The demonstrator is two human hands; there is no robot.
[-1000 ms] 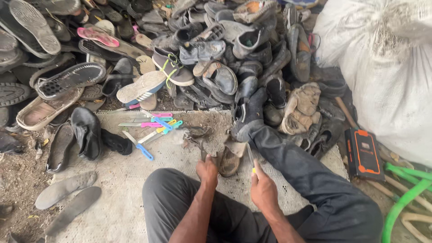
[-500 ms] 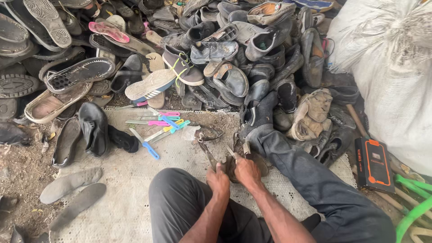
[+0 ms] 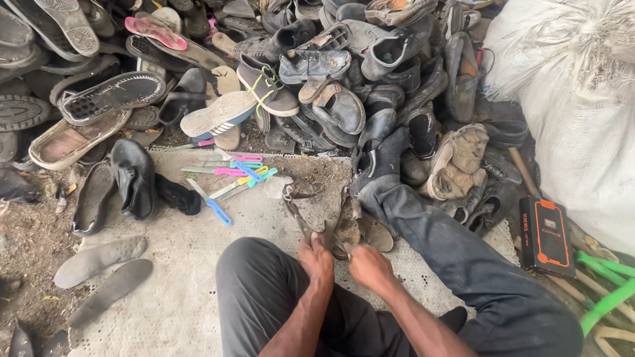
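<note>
I sit on a pale mat (image 3: 185, 251) with my legs in dark trousers (image 3: 450, 251). Both hands meet over a worn brown sandal (image 3: 331, 225) lying between my knees. My left hand (image 3: 317, 261) grips its near end. My right hand (image 3: 367, 264) is closed on the sandal's right side, and whether it also holds a tool I cannot tell. The sandal's loose straps (image 3: 294, 198) trail away from me across the mat.
A big heap of old shoes (image 3: 331, 79) fills the far side. Several knives with coloured handles (image 3: 231, 175) lie on the mat. Two loose soles (image 3: 99, 271) lie at left. A white sack (image 3: 575, 112), a black-and-orange box (image 3: 546, 235) and green tubing (image 3: 608, 291) are at right.
My hands have come together onto the brown sandal; a second ago they were apart, with my right hand holding a thin tool. The view has shifted slightly downward.
</note>
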